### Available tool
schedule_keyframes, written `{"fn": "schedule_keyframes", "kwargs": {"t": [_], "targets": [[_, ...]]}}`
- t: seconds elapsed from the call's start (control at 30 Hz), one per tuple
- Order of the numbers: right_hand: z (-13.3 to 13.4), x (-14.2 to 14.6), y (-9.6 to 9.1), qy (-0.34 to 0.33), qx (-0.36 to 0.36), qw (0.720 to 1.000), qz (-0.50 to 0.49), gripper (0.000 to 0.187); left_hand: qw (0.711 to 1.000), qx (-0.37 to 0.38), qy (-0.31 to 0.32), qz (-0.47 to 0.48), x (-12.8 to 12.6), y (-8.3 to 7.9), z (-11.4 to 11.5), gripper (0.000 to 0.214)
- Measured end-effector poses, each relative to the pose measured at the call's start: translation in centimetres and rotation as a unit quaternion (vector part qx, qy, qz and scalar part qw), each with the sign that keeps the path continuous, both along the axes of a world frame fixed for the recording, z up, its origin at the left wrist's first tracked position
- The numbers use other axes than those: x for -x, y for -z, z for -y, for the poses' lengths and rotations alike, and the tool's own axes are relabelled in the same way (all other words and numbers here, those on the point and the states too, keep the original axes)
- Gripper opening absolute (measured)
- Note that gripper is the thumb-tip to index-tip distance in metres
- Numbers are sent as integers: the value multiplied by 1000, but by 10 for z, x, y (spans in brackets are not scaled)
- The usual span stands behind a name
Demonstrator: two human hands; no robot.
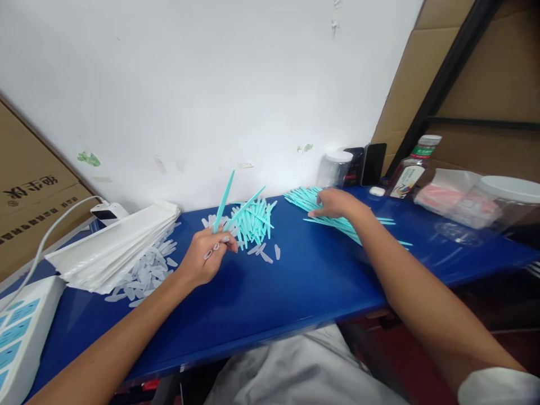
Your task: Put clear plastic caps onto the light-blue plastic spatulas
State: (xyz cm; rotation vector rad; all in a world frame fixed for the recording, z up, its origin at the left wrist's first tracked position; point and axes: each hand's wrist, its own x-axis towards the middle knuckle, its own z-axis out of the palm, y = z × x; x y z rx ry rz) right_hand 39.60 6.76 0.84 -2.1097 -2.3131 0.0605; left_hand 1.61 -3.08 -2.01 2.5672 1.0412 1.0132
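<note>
My left hand (206, 256) is closed around a slim, tapered turquoise plastic stick (224, 201) that points upward. Small translucent caps (217, 246) also show between its fingers. A second turquoise stick slants up beside it; I cannot tell whether the hand holds it. Just beyond lies a heap of turquoise sticks (254, 222), with a few loose pale caps (265, 257) in front. On the right, my right hand (335, 203) rests over another spread of turquoise sticks (301, 197), thumb and fingers apart and touching them. Its palm hides part of that spread.
Left on the blue table (291, 298) are white plastic sleeves (118, 247), a pile of translucent caps (145, 275) and a power strip (29, 332). Toward the right stand a clear jar (335, 169), a phone (373, 163), a bottle (411, 171) and a lidded tub (506, 197). A white wall rises behind.
</note>
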Motion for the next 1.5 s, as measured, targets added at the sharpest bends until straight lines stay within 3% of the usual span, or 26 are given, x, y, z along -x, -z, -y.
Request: {"fn": "schedule_keyframes", "kwargs": {"t": [0.17, 0.37, 0.53, 0.67, 0.87, 0.97, 1.1, 1.27, 1.5], "targets": [[-8, -13, 6, -12, 55, 998, -2, 30, 1000, -2, -3, -7, 1, 0, -1, 38], [-4, -10, 0, -32, -4, 999, -13, 20, 1000, -5, 6, -8, 1, -1, -2, 37], [-1, -12, -7, -68, -68, 993, -71, 25, 1000, 7, -1, -7, 2, -1, -3, 36], [11, -3, -15, -140, -114, 960, -216, 27, 999, 7, -36, -1, 2, 0, -5, 38], [54, 35, -39, -306, -147, 868, -364, 37, 995, 1, -102, -9, 1, -1, -7, 36], [71, 57, -39, -369, -150, 838, -374, 30, 992, -11, -121, -38, 0, -3, -7, 35], [81, 78, -26, -424, -192, 812, -353, 18, 986, -34, -132, -94, -1, -6, -6, 35], [85, 90, -14, -456, -248, 785, -339, 19, 979, -41, -141, -139, -5, -10, -2, 31], [92, 92, -17, -460, -287, 773, -328, 18, 977, -15, -159, -141, -4, -10, -4, 32]]}}
